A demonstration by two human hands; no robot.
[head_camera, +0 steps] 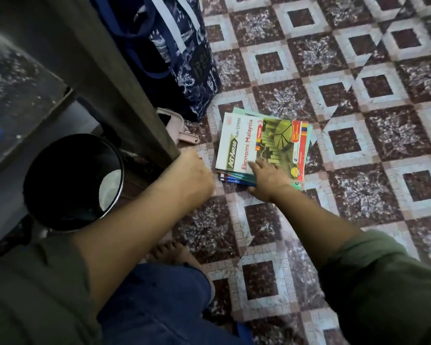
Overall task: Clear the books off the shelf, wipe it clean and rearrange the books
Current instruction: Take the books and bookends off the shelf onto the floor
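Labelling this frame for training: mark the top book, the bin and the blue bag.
top book point(244, 140): head view, white cover near the title.
bin point(60, 192): head view, dark inner wall.
blue bag point(189, 70): head view, patterned side.

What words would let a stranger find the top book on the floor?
Start at the blue bag standing on the tiled floor. Right beside it lies a pile of books, with the right hand on its near edge. The top book alone shows its cover: white and green, printed Ekonomi Malaysia in red.
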